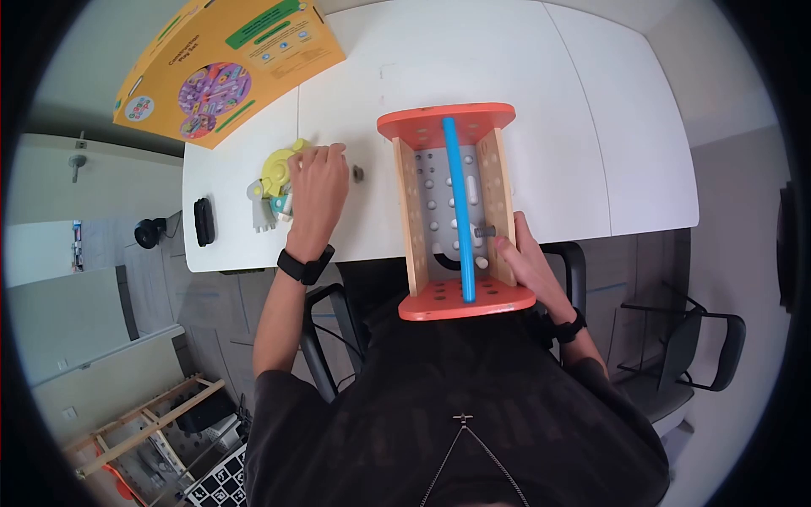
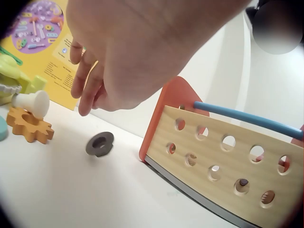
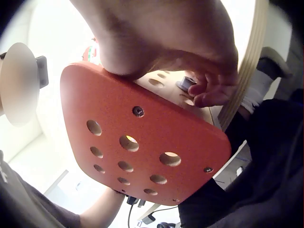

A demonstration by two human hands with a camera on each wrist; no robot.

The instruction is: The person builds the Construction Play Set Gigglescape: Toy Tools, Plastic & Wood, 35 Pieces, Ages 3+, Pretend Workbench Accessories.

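A dark-grey plastic ring [image 1: 358, 174] lies just right of the loose-fingered, empty left hand [image 1: 319, 182]; the right hand [image 1: 532, 258] touches a grey round-headed bolt [image 3: 187, 84], grip unclear.

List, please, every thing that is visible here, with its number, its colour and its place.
Toolbox: 1, red, wood, grey, blue, before the person
Bolt: 1, grey, through toolbox's right side
Ring-shaped piece: 1, dark grey, left of toolbox
Loose toy pieces: several, yellow-green, grey, teal, white, table's left
Gear: 1, orange, among them
Carton: 1, yellow, far left
Case: 1, black, table's left edge
Table: 1, white, centre
Chairs: at least 2, black, near table
Wristbands: 2, black, on wrists
Shirt: 1, dark, on person
Left hand: 1, bare, beside loose pieces
Right hand: 1, bare, at bolt
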